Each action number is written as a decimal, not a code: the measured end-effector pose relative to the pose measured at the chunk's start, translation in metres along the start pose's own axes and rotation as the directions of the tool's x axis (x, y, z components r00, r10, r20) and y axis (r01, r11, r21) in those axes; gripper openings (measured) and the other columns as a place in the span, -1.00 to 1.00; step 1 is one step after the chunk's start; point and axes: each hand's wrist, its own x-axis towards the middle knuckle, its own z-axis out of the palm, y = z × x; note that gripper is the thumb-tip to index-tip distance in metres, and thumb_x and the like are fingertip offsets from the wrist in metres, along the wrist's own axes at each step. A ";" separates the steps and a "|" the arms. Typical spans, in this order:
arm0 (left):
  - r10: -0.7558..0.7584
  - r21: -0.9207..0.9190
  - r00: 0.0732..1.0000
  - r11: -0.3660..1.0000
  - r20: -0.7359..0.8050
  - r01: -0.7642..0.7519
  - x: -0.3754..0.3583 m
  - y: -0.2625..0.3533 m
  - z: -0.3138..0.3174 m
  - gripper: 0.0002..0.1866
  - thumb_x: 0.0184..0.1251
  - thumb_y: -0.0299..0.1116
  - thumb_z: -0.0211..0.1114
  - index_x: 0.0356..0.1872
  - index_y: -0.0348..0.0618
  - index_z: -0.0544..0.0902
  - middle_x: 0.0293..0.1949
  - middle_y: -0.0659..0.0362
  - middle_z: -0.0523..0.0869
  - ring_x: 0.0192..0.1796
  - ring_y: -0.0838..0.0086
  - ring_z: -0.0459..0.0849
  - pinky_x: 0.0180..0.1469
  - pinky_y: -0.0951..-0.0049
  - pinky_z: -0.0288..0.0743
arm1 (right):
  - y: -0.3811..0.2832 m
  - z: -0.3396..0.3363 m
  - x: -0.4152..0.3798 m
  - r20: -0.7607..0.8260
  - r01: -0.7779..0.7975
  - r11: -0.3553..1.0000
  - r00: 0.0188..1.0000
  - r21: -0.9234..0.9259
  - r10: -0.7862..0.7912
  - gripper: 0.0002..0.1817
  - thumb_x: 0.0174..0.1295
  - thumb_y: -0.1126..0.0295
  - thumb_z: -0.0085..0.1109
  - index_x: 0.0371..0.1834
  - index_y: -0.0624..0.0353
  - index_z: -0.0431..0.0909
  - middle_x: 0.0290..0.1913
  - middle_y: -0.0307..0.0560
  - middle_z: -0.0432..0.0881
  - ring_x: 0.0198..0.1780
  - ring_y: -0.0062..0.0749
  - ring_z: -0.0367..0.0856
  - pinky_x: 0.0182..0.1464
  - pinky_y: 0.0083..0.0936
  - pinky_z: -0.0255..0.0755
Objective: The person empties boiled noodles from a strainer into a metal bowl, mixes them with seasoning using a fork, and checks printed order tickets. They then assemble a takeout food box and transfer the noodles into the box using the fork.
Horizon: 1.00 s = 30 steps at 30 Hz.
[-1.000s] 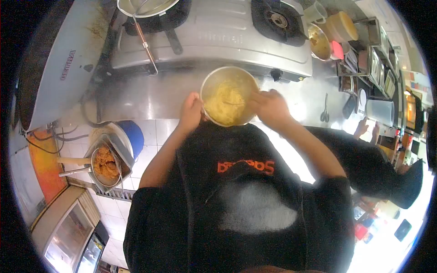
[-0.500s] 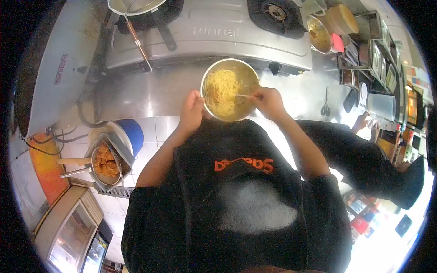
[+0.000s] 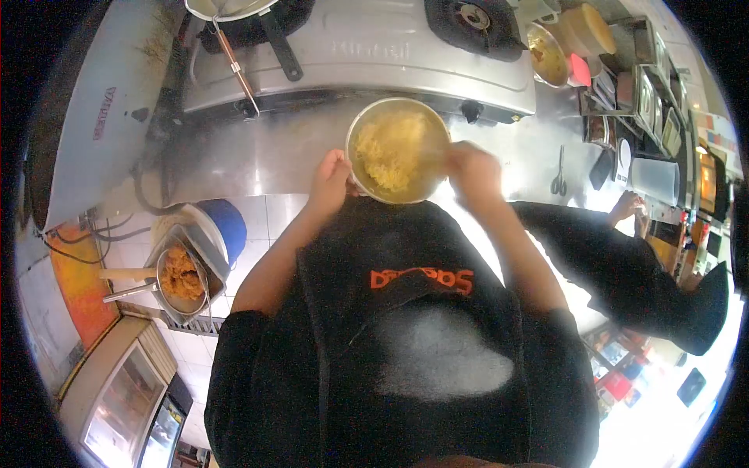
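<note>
A round metal bowl (image 3: pixel 431 168) is held up in front of my chest, near the counter's front edge, with yellow noodles (image 3: pixel 388 160) inside. My left hand (image 3: pixel 331 183) grips the bowl's left rim, thumb on the outside and fingers partly behind it. At the right rim, my right hand (image 3: pixel 474 173) is closed and smeared by motion. The utensil it held over the noodles half a second ago is too blurred to make out now.
Beyond the bowl stands a gas stove (image 3: pixel 367 58) with a pan (image 3: pixel 234 9) at its left. Scissors (image 3: pixel 559 171) lie on the right of the counter. Fried food fills a strainer (image 3: pixel 181 277) at lower left. A co-worker's dark sleeve (image 3: pixel 577 242) reaches in from the right.
My right hand has moved slightly right and is blurred. The noodles have shifted and blurred in the bowl. The co-worker's hand at the right has moved a little.
</note>
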 end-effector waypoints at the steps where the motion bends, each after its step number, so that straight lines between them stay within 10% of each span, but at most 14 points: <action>1: 0.012 0.024 1.000 1.000 -0.005 -0.012 0.000 0.001 0.001 -0.88 0.46 -0.36 -0.09 -0.29 -0.14 0.36 -0.50 0.20 0.53 -0.54 0.52 0.57 -0.49 0.55 0.47 | -0.015 -0.007 0.002 0.190 -0.029 0.999 0.981 -0.027 0.033 -0.86 0.16 0.35 0.11 -0.30 0.03 0.66 -0.37 0.00 0.65 -0.31 -0.06 0.64 -0.23 -0.21 0.52; 2: 0.025 0.050 1.000 0.998 -0.009 -0.025 0.000 0.002 0.002 -0.87 0.47 -0.36 -0.09 -0.29 -0.13 0.36 -0.51 0.21 0.53 -0.54 0.53 0.56 -0.49 0.54 0.47 | -0.032 -0.015 0.004 0.370 -0.052 0.997 0.927 -0.058 0.070 -0.84 0.17 0.35 0.07 -0.27 0.01 0.66 -0.36 0.00 0.65 -0.27 -0.05 0.64 -0.21 -0.19 0.52; 6: 0.011 0.083 1.000 0.996 0.021 -0.013 -0.004 0.006 0.001 -0.86 0.48 -0.34 -0.10 -0.29 -0.13 0.36 -0.52 0.21 0.53 -0.55 0.53 0.56 -0.49 0.53 0.47 | -0.019 -0.035 0.016 0.221 -0.182 0.979 0.955 -0.091 0.198 -0.87 0.13 0.34 0.08 -0.39 0.05 0.62 -0.40 -0.01 0.64 -0.33 -0.05 0.64 -0.29 -0.16 0.51; 10: -0.038 -0.019 0.999 0.999 0.003 0.038 -0.002 0.001 0.002 -0.84 0.49 -0.32 -0.11 -0.28 -0.13 0.37 -0.52 0.20 0.56 -0.54 0.52 0.57 -0.48 0.52 0.48 | -0.035 -0.024 0.006 0.342 0.102 0.991 0.937 -0.088 -0.066 -0.90 0.11 0.36 0.09 -0.41 0.05 0.60 -0.41 -0.02 0.63 -0.33 -0.08 0.64 -0.29 -0.19 0.52; 15: -0.033 0.005 0.999 0.999 0.003 0.033 -0.007 0.004 0.005 -0.85 0.49 -0.33 -0.11 -0.28 -0.13 0.37 -0.52 0.18 0.57 -0.54 0.51 0.57 -0.48 0.52 0.49 | -0.019 -0.023 0.018 0.238 -0.147 0.985 0.957 -0.092 0.165 -0.89 0.13 0.33 0.09 -0.33 0.06 0.56 -0.43 0.00 0.63 -0.34 -0.09 0.64 -0.28 -0.19 0.52; 17: 0.002 -0.054 1.000 0.999 0.019 -0.001 -0.003 0.003 0.004 -0.84 0.49 -0.32 -0.11 -0.28 -0.14 0.36 -0.52 0.18 0.57 -0.53 0.51 0.57 -0.48 0.52 0.49 | -0.037 -0.018 0.009 0.240 0.132 0.980 0.966 -0.148 -0.094 -0.89 0.10 0.39 0.07 -0.42 0.10 0.60 -0.52 0.05 0.62 -0.46 -0.07 0.67 -0.41 -0.20 0.56; 24: -0.053 0.017 0.998 0.998 -0.017 0.053 -0.007 0.016 0.010 -0.83 0.49 -0.32 -0.12 -0.29 -0.16 0.36 -0.53 0.18 0.55 -0.56 0.53 0.55 -0.50 0.54 0.47 | -0.016 -0.017 0.013 0.104 -0.013 0.997 0.994 -0.078 0.021 -0.91 0.11 0.39 0.07 -0.41 0.10 0.56 -0.49 -0.02 0.62 -0.45 -0.14 0.67 -0.43 -0.25 0.55; 30: -0.024 0.116 0.999 0.993 -0.038 0.029 -0.010 0.039 0.013 -0.86 0.48 -0.36 -0.11 -0.31 -0.13 0.36 -0.57 0.21 0.52 -0.57 0.54 0.55 -0.52 0.56 0.47 | -0.021 -0.054 0.004 0.033 0.392 0.919 0.920 -0.046 -0.391 -0.91 0.02 0.39 0.05 -0.40 0.03 0.52 -0.37 -0.18 0.58 -0.38 -0.33 0.60 -0.34 -0.35 0.46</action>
